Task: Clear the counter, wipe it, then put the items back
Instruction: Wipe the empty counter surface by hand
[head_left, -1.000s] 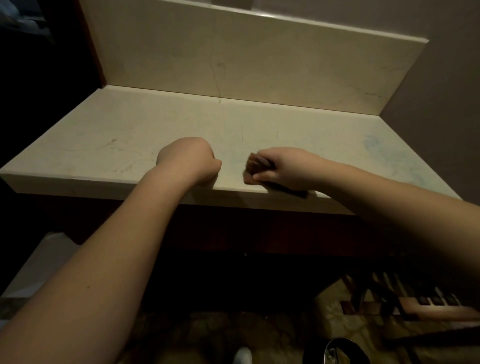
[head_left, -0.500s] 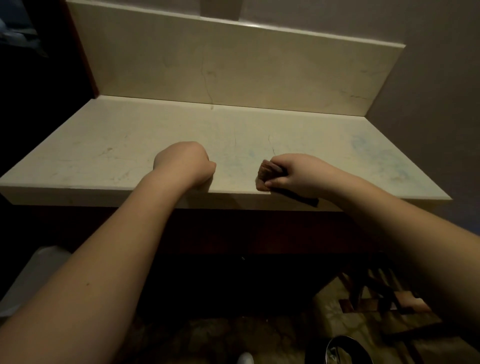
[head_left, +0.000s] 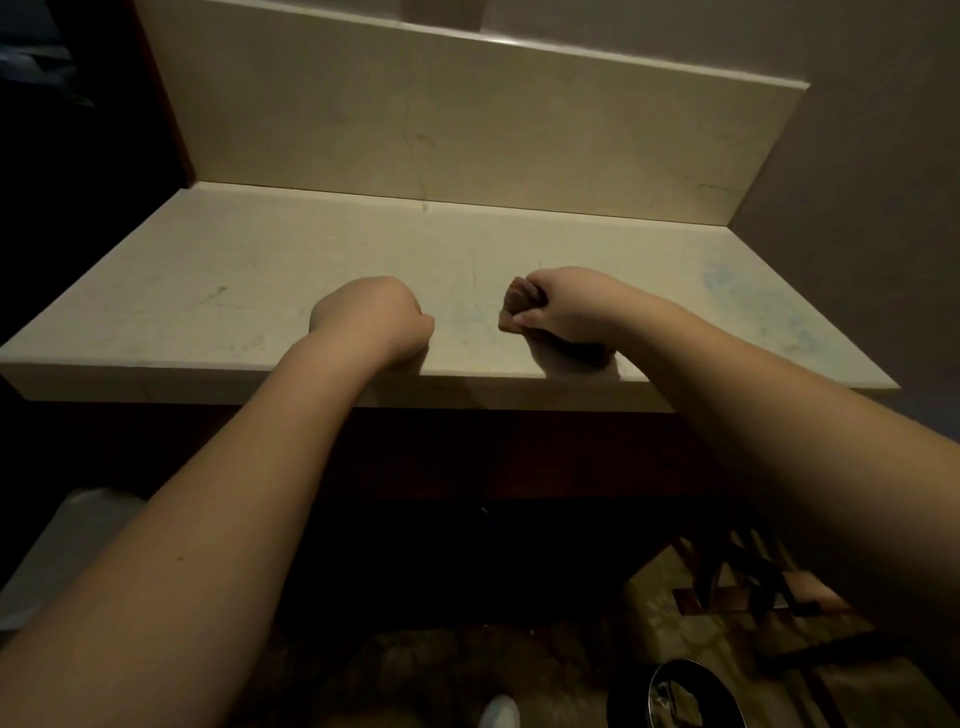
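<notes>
right hand (head_left: 569, 306) gripping crumpled brown cloth (head_left: 517, 304)

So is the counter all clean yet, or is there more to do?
Clearing looks done: nothing sits on the counter. Wiping is in hand: the right hand grips a brown cloth near the front edge, the left hand fisted beside it. Bluish smudges remain, and the items still need returning.
</notes>
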